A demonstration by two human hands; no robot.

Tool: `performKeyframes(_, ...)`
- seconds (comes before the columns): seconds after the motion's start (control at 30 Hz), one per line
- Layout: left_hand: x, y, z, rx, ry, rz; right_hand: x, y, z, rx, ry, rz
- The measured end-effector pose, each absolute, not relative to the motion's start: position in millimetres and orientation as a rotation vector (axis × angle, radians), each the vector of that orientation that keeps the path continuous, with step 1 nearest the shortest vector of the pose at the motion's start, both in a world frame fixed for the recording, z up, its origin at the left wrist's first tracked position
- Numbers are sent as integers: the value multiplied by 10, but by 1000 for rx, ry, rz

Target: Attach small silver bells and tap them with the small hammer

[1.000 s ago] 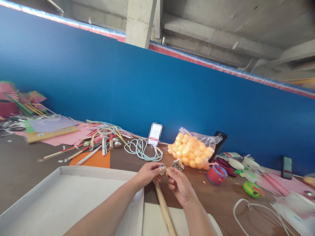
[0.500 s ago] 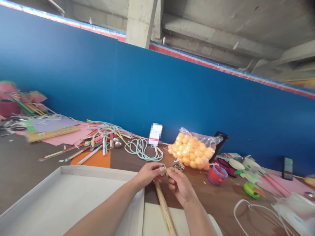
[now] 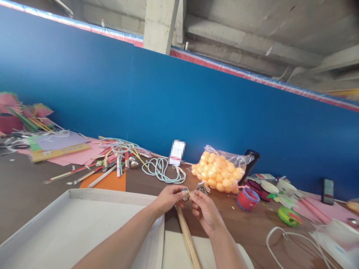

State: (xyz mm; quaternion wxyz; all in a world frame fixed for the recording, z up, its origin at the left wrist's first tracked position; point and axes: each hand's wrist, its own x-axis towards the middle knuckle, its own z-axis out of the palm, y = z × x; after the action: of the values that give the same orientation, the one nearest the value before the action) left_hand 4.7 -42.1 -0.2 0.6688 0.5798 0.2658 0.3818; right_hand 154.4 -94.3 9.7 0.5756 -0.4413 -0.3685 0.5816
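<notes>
My left hand (image 3: 171, 197) is closed, thumb and fingers pinching a small shiny silver ball (image 3: 184, 193) that may be a bell. The fingertips of my right hand (image 3: 204, 209) are pressed together against the ball's right side; whatever they grip there is too small to make out. Just behind my right fingers lies a little heap of shiny metal pieces (image 3: 204, 189). Below both hands a bundle of thin wooden sticks (image 3: 187, 239) runs toward me, over a pale sheet (image 3: 172, 250).
A white shallow tray (image 3: 70, 231) stands at left. Behind lie a light-blue cord (image 3: 159, 171), more silver balls (image 3: 134, 163) and a bag of orange balls (image 3: 218, 172). At right are a red-and-purple ribbon roll (image 3: 248, 199), a yellow-green roll (image 3: 288, 216), a white cable (image 3: 269, 239) and a phone (image 3: 327, 191).
</notes>
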Motion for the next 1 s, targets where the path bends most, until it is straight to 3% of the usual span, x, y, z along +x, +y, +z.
performKeyframes(1.0, 18, -456, 45, 1385, 537, 881, 1496, -946, 53, -1103, -964, 1233)
